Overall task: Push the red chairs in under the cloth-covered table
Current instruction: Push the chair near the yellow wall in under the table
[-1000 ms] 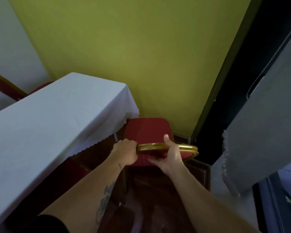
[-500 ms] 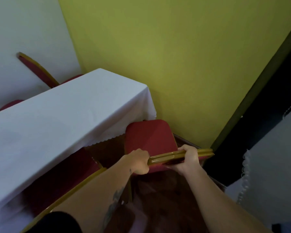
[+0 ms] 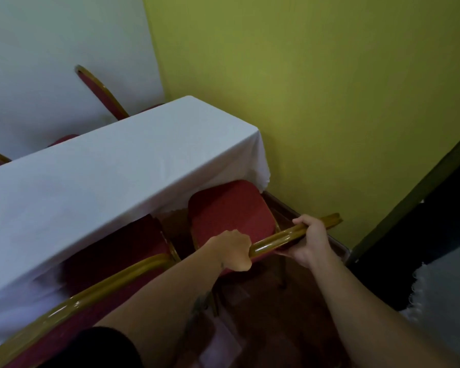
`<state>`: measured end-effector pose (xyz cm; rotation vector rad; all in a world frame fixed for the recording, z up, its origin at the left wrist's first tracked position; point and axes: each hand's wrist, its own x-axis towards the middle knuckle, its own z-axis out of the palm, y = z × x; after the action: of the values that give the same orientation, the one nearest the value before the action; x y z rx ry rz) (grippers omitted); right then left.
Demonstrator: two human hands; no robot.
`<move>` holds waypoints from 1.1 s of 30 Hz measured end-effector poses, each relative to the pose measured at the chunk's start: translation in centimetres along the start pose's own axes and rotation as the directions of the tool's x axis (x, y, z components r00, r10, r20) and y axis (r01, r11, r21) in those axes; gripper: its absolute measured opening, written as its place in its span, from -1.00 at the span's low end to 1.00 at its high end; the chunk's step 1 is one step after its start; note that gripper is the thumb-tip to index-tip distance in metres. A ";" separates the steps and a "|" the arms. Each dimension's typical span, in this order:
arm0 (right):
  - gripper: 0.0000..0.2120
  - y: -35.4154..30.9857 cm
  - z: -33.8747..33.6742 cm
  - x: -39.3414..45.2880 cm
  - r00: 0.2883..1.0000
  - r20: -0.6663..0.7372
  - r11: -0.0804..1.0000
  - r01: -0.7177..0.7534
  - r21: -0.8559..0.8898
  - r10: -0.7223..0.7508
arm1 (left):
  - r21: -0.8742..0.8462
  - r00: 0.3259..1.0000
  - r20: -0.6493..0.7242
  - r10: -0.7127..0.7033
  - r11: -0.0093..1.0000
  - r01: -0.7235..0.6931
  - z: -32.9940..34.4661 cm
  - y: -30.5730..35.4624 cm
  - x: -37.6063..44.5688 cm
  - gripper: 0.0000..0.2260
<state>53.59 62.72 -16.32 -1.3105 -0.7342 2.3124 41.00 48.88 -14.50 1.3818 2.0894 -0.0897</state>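
A long table with a white cloth (image 3: pixel 112 181) runs from the lower left to the corner. At its right end stands a red chair (image 3: pixel 229 211) with a gold frame, its seat's front edge just under the cloth's hem. My left hand (image 3: pixel 233 249) and my right hand (image 3: pixel 307 240) both grip the gold top rail of its backrest. A second red chair (image 3: pixel 112 264) sits to the left, its seat mostly under the table and its gold-edged backrest crossing the lower left.
Two more red chairs (image 3: pixel 101 92) stand on the far side of the table against the white wall. A yellow-green wall (image 3: pixel 329 102) lies close on the right. A dark doorway (image 3: pixel 422 243) and a grey cloth edge (image 3: pixel 444 293) are at the lower right.
The chair in my hands has slid toward the table, its seat edge now reaching the cloth's hem. My view has swung left, showing more of the table and the far chairs.
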 end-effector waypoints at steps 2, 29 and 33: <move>-0.68 -0.6 0.3 0.6 1.000 0.021 0.999 -0.012 -0.042 0.013 | -0.007 1.000 -0.020 -0.013 1.000 0.013 -0.1 0.0 0.2 -0.88; -0.64 -3.4 1.2 4.2 1.000 0.026 0.965 -0.008 -0.261 0.015 | -0.074 0.994 0.022 -0.104 0.992 0.106 -1.3 2.4 0.7 -0.81; -0.61 -3.8 -0.2 4.2 0.999 0.032 0.953 0.011 -0.304 -0.001 | -0.072 0.996 0.026 -0.088 0.993 0.090 -0.5 3.5 1.1 -0.91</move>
<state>51.94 68.16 -16.88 -1.3964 -1.1413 2.2845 43.47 51.51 -13.77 1.2389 2.1142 -0.0653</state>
